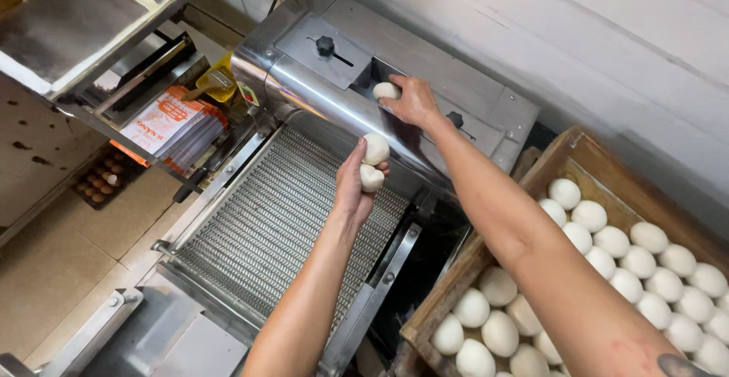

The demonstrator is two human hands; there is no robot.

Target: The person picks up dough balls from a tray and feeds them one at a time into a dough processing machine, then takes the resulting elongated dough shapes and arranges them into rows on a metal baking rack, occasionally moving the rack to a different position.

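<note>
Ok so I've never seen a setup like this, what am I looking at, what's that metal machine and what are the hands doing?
This is one picture from a camera worn on the person's head, looking down at their own two bare hands. The steel machine has a slot on top and a wire mesh belt below it. The right hand presses a white dough ball at the slot. The left hand holds two more dough balls over the belt. On the right, a wooden tray holds rows of similar balls. A stack of orange and white packets lies on the left.
</note>
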